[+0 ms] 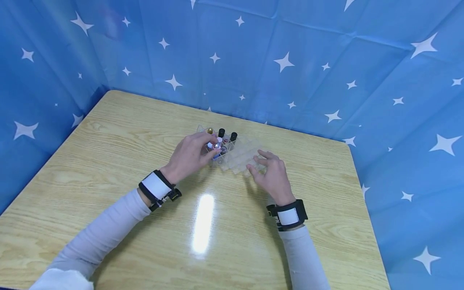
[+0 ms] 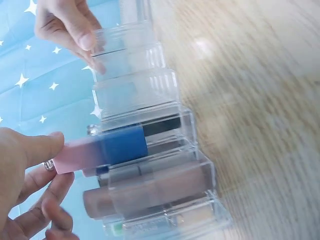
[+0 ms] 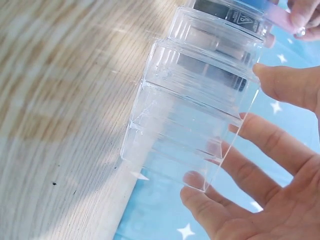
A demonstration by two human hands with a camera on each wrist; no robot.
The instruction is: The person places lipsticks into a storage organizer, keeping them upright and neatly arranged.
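A clear, stepped plastic organizer (image 1: 243,156) stands on the table. My left hand (image 1: 191,155) is over its left part, thumb and fingers pinching the pink end of a pink-and-blue cosmetic tube (image 2: 102,151). The blue end of this tube lies within a compartment in the left wrist view. At the organizer's right end is my right hand (image 1: 273,176), its fingers spread and fingertips touching the rim. Several cosmetics fill the left compartments, among them black-capped tubes (image 1: 233,136), a gold-topped one (image 1: 210,131) and a brownish tube (image 2: 150,192).
The light wood-grain table (image 1: 145,121) extends around the organizer, with a bright reflection in front of it. Behind and along the sides hangs a blue curtain (image 1: 250,44) with white stars. A strapped device (image 1: 156,186) sits on each wrist.
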